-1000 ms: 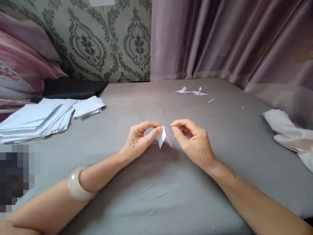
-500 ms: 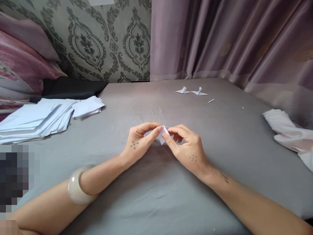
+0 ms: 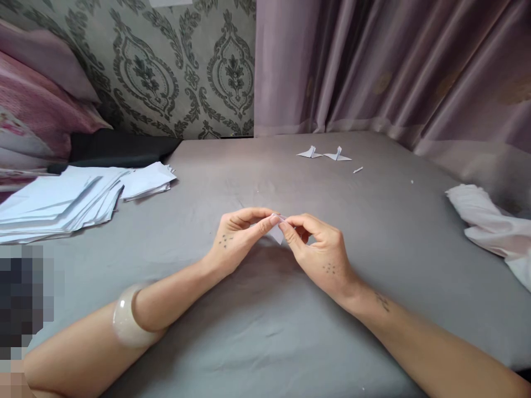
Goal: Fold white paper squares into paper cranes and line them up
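A small piece of folded white paper [image 3: 277, 236] is held up between my two hands, above the middle of the grey cloth surface. My left hand [image 3: 244, 236] pinches its upper left part between thumb and forefinger. On the other side, my right hand [image 3: 317, 249] grips the upper right edge with thumb and fingertips. Both thumbs nearly meet at the paper's top, covering much of it. The lower corner hangs free below the thumbs. Which folds it has, I cannot tell.
Two folded paper birds [image 3: 338, 155] stand at the back right, with a small white scrap [image 3: 358, 170] near them. Stacks of white paper sheets [image 3: 62, 202] lie at the left. A crumpled white cloth [image 3: 489, 221] rests at the right edge, and a curtain [image 3: 352, 66] hangs behind.
My right thumb and fingers have closed in toward my left thumb at the top of the paper. Less of the paper shows now, and its lower corner has shifted slightly right.
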Demonstrator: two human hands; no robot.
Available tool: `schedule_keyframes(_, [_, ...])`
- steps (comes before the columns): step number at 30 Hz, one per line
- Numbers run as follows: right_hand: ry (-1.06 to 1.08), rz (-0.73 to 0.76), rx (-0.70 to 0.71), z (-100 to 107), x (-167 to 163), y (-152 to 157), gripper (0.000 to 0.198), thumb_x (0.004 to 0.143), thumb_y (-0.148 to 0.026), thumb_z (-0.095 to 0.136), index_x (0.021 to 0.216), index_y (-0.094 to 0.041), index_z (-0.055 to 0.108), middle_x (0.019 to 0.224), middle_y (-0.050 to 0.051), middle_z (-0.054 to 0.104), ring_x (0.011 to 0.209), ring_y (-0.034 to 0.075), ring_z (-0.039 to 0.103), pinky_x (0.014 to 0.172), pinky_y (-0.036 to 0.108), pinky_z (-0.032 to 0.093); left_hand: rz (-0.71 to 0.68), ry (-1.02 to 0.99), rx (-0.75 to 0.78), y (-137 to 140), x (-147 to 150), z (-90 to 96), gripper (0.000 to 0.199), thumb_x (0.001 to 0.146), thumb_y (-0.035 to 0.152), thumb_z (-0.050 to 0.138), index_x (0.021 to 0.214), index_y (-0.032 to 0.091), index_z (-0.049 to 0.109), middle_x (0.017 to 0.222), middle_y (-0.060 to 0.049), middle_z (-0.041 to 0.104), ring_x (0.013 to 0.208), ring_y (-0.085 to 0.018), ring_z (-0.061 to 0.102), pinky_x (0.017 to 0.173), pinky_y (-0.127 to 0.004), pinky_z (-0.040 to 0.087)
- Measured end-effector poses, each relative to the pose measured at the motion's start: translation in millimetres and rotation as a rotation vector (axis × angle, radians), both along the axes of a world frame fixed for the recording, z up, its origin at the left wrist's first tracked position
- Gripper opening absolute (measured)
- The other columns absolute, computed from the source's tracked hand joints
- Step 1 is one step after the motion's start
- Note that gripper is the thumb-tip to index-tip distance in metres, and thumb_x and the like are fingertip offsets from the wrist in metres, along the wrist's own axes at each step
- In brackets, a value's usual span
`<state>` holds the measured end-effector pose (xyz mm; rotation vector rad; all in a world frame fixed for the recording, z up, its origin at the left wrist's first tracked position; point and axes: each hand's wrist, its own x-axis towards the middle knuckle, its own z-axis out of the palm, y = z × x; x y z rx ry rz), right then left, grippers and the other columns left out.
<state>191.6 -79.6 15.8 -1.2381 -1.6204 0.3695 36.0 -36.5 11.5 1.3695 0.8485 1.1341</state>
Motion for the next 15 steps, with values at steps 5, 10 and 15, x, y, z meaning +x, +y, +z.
schedule_keyframes(5, [0.055, -0.035, -0.018, -0.4, 2.7, 0.8, 0.011, 0.083, -0.029, 0.065, 0.088, -0.020, 0.061, 0.077, -0.001, 0.060, 0.059, 0.008, 0.052, 0.057, 0.024, 0.046, -0.062, -0.081, -0.057, 0.4, 0.1, 0.2, 0.008, 0.080, 0.027, 0.071, 0.084, 0.021, 0.074, 0.085, 0.000, 0.072, 0.082, -0.013, 0.063, 0.080, -0.025, 0.050])
schedule_keyframes(10, [0.047, 0.083, 0.029, -0.4, 5.5, 3.0, 0.014, 0.087, -0.025, 0.062, 0.099, -0.021, 0.066, 0.090, 0.001, 0.064, 0.065, 0.008, 0.055, 0.064, 0.025, 0.048, -0.143, -0.113, -0.039, 1.5, -0.3, 0.0, 0.009, 0.083, 0.025, 0.067, 0.085, 0.019, 0.073, 0.089, -0.002, 0.069, 0.087, -0.014, 0.062, 0.083, -0.027, 0.048])
schedule_keyframes(15, [0.269, 0.094, -0.168, 1.2, 8.5, 7.1, 0.010, 0.083, -0.031, 0.066, 0.085, -0.022, 0.070, 0.078, -0.001, 0.065, 0.062, 0.008, 0.055, 0.059, 0.023, 0.048, -0.123, -0.096, 0.024, 1.8, 1.4, -1.7, 0.016, 0.078, 0.023, 0.072, 0.093, 0.020, 0.067, 0.092, -0.002, 0.064, 0.085, -0.013, 0.058, 0.079, -0.025, 0.047])
